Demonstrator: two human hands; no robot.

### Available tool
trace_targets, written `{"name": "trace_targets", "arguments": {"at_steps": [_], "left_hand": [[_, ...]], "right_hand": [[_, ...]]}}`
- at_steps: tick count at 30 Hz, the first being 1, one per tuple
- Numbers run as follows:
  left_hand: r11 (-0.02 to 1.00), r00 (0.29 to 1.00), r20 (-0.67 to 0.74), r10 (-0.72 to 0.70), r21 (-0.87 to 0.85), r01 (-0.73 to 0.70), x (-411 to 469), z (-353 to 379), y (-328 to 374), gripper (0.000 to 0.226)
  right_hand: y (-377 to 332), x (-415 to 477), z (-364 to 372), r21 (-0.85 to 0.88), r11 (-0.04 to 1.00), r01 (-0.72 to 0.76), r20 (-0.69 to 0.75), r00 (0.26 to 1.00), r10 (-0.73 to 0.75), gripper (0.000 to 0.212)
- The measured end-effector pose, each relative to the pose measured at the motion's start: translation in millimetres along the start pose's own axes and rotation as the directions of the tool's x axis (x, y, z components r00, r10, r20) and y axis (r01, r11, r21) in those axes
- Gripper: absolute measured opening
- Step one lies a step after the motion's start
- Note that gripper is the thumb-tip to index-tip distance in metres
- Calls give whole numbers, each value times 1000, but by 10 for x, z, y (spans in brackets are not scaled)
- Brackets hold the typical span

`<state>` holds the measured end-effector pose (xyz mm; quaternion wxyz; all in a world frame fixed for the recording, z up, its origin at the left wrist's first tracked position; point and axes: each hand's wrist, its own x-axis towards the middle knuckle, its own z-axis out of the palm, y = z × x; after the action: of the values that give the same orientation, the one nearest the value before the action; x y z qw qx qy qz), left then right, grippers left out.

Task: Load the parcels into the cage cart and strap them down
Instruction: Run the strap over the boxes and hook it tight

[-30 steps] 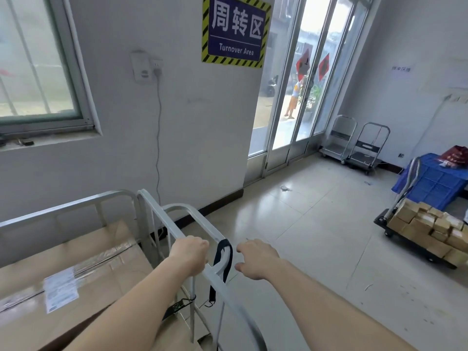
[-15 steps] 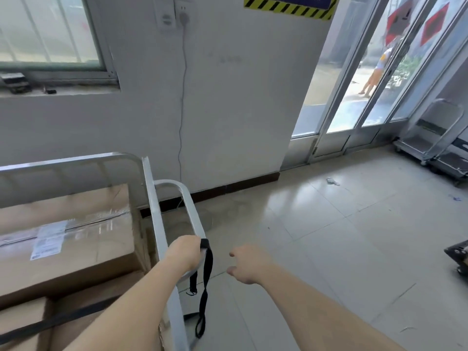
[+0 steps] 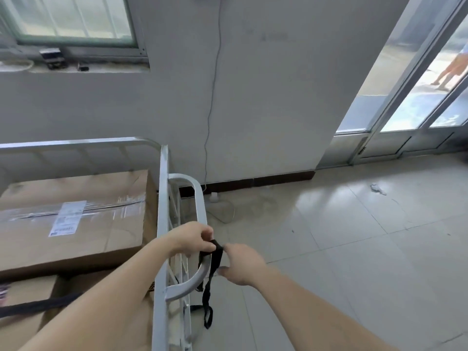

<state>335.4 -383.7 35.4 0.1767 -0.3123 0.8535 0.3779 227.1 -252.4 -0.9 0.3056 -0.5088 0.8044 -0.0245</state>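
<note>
The cage cart stands at the lower left, its pale metal rails close to a grey wall. A large cardboard parcel lies inside it, sealed with clear tape and carrying a white shipping label. It rests on top of a lower parcel, and a dark band runs across that lower one.

A curved push handle juts from the cart's end rail. A black strap is draped over the handle and hangs down beside the cart, its looped end near the floor. The left hand sits on top of the handle, fingers curled, pinching the strap's upper part. The right hand is just beside it on the outer side. Its fingertips meet the strap and its thumb is tucked underneath, so it appears to pinch the strap as well, though the contact is partly hidden by the knuckles.

A thin cable drops down the wall to the dark skirting. A window with a cluttered sill is at the upper left. A glass door stands at the right, and someone's legs show outside it.
</note>
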Motion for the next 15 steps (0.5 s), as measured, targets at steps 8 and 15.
{"name": "trace_targets", "arguments": {"at_steps": [8, 15], "left_hand": [[311, 872, -437, 221, -816, -488, -250, -963, 806, 15], [94, 514, -824, -238, -547, -832, -246, -1594, 1193, 24]], "right_hand": [[85, 310, -588, 631, 774, 54, -79, 997, -5, 21], [1119, 297, -1200, 505, 863, 31, 10, 999, -42, 23]]}}
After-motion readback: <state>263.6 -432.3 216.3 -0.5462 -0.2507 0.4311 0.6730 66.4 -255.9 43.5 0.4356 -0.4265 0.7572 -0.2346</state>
